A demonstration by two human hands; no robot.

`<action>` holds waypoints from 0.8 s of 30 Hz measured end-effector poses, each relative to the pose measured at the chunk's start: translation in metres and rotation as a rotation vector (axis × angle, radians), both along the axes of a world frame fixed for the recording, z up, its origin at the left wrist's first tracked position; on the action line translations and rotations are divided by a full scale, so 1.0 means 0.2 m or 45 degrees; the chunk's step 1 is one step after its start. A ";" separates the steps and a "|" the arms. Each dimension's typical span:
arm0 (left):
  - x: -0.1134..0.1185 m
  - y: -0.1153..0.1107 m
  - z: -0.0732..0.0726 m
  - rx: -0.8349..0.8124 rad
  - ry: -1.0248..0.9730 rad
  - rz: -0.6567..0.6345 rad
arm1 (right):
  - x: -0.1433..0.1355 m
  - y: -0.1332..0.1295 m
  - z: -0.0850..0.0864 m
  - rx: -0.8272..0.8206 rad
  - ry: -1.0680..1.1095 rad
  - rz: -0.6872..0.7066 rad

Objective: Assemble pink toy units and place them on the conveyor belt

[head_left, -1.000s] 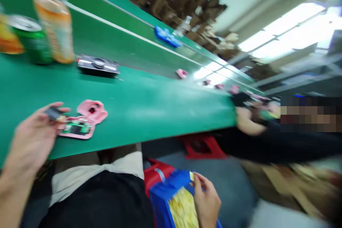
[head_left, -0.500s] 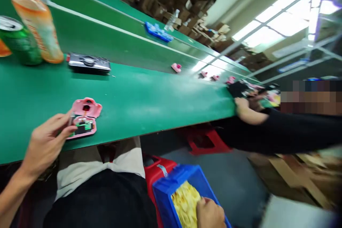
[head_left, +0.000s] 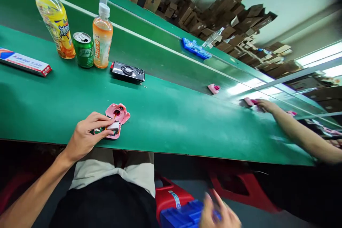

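Note:
My left hand [head_left: 92,131] is at the near part of the green table, thumb and fingers pinched on a small silver-white flat battery [head_left: 114,126]. The battery sits over the lower half of an opened pink toy-camera case [head_left: 120,113], whose ear-shaped upper half lies folded back. Part of a green circuit board [head_left: 98,130] shows beside my fingers, with a thin wire near it. Low on the right, my right hand [head_left: 220,213] is raised over a blue bin [head_left: 184,212]. Motion smears its fingers, and whether they hold anything is unclear.
Behind the case stand a yellow-capped bottle [head_left: 57,25], a green can [head_left: 83,50], an orange bottle [head_left: 103,37] and a phone [head_left: 128,72]. A long box [head_left: 24,62] lies left. At right, a co-worker's arm [head_left: 288,123] reaches to a pink case [head_left: 249,102]. A red stool [head_left: 173,197] is below.
My view has turned left. My left hand has shifted from the case's edge onto the battery over it. My right hand has lifted out of the blue bin.

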State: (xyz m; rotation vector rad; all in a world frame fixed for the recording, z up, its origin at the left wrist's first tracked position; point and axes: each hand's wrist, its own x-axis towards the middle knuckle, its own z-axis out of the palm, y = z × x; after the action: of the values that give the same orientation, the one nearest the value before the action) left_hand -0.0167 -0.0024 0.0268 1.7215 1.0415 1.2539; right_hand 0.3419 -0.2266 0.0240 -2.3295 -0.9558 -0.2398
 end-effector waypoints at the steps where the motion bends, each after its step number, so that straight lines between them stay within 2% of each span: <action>1: 0.00 0.00 0.00 0.052 0.045 -0.033 | -0.13 0.15 0.03 0.015 -0.066 0.273; 4: 0.00 0.00 -0.01 0.222 0.151 -0.138 | -0.51 0.63 0.16 -0.009 -0.079 1.296; 6: -0.01 0.00 -0.02 0.302 0.171 -0.171 | -0.68 0.88 0.24 -0.089 -0.105 1.706; 8: 0.00 -0.01 -0.04 0.308 0.183 -0.161 | -0.76 1.01 0.29 -0.166 -0.123 1.919; 10: 0.00 -0.01 -0.05 0.287 0.195 -0.139 | -0.76 1.05 0.30 -0.193 -0.143 2.010; 14: 0.01 -0.02 -0.05 0.283 0.203 -0.131 | -0.71 1.06 0.28 -0.166 -0.073 2.084; 20: 0.00 -0.02 -0.04 0.256 0.233 -0.190 | -0.72 1.07 0.23 -0.049 0.146 2.014; 24: -0.01 -0.02 -0.04 0.187 0.266 -0.215 | -0.71 1.05 0.19 -0.084 0.325 1.943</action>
State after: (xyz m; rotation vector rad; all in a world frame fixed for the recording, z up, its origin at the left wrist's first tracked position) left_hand -0.0192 -0.0070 0.0185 2.0426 0.9167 1.0840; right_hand 0.2005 -0.0168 0.0617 -1.0621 -2.2125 0.6791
